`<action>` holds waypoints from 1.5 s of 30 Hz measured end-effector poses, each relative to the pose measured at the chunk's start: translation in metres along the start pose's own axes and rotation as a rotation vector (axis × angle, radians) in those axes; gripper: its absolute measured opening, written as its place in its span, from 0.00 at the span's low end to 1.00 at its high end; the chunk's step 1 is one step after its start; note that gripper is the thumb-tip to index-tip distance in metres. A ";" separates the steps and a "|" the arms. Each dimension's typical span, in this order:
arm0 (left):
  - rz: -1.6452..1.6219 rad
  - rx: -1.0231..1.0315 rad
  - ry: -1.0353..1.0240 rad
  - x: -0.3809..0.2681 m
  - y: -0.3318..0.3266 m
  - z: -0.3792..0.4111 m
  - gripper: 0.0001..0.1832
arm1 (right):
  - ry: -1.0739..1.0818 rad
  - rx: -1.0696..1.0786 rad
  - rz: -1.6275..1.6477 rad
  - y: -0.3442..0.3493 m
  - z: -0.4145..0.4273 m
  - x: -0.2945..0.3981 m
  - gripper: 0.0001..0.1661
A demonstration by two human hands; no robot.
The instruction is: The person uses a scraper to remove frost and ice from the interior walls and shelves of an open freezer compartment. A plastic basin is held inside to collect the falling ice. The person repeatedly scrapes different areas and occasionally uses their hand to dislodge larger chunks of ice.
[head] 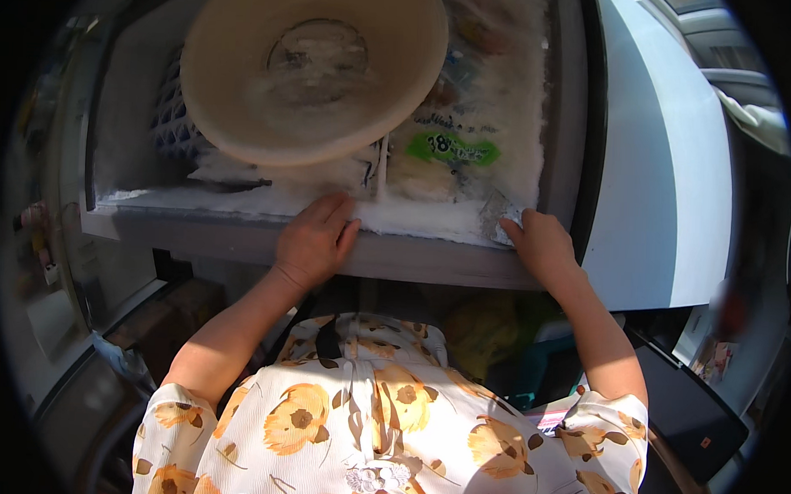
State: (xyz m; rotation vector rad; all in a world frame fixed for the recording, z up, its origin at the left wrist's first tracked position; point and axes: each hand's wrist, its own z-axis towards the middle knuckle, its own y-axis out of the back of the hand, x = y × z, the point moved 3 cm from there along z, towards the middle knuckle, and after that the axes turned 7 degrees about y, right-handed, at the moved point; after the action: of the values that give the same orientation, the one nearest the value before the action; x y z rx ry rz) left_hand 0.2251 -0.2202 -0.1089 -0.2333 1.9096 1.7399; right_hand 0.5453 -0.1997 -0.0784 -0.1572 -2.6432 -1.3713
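In front of me is a chest freezer with thick white frost (422, 220) along the inside of its near wall. My right hand (544, 244) grips a flat, greyish, frost-flecked scraper-like piece (494, 214) against the frost at the near right corner. Its exact kind is hard to make out. My left hand (317, 234) rests over the freezer's near rim (428, 258), fingertips on the frosty inner edge, holding nothing. Beyond it, a large beige plastic basin (243, 121) sits inside the freezer opening, with loose frost in its bottom.
Frosted plastic packages, one with a green printed label (452, 148), lie right of the basin. A blue-and-white patterned package (174, 118) is at the left. A white divider (382, 168) runs between. A white surface (659, 191) adjoins the freezer's right side. A cardboard box (171, 311) stands below left.
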 end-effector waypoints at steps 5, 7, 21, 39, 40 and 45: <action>-0.015 0.015 -0.015 -0.001 0.003 0.001 0.15 | 0.038 0.048 -0.076 0.000 0.014 0.014 0.25; -0.015 0.006 -0.017 -0.002 0.004 0.002 0.14 | 0.070 0.016 -0.093 0.003 0.017 0.023 0.26; -0.038 0.015 -0.002 -0.001 0.004 0.002 0.14 | 0.113 0.000 -0.062 0.007 0.027 0.021 0.27; 0.001 0.014 -0.001 0.002 0.002 0.002 0.13 | 0.143 0.032 0.016 -0.020 0.038 0.032 0.30; -0.006 0.022 0.008 -0.001 0.004 0.002 0.13 | 0.150 0.025 0.016 -0.017 0.039 0.033 0.30; -0.007 0.001 -0.020 0.000 0.001 0.003 0.12 | 0.173 0.020 -0.078 -0.019 0.047 0.044 0.30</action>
State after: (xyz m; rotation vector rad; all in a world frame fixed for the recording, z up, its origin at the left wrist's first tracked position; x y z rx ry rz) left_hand 0.2248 -0.2175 -0.1078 -0.2206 1.8930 1.7308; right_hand 0.4947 -0.1715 -0.1117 0.0645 -2.5430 -1.3158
